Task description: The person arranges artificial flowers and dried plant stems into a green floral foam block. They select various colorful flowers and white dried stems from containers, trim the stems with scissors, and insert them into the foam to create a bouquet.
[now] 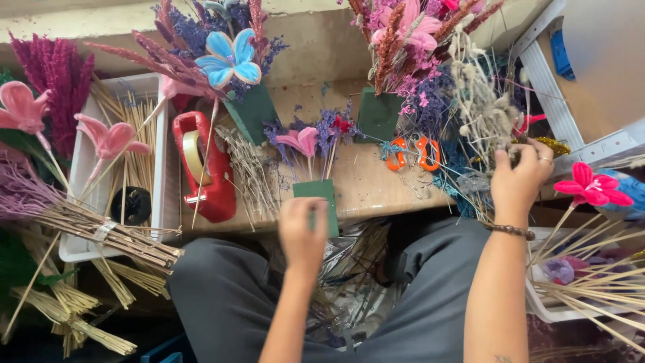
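My left hand (pixel 302 232) grips a green floral foam block (pixel 321 196) at the bench's front edge. Pink and purple flowers (pixel 309 140) stand stuck in the block. My right hand (pixel 517 178) reaches up and to the right into a bunch of pale dried stems (pixel 480 107), its fingers pinched on them. A bracelet sits on that wrist and a ring on one finger.
Orange-handled scissors (pixel 411 152) lie on the wooden bench (pixel 366 181). A red tape dispenser (pixel 201 168) sits left, beside a white tray (pixel 160 168) of sticks. Two other foam blocks (pixel 254 111) (pixel 376 114) hold arrangements. A pink flower (pixel 591 187) and stick tray are right.
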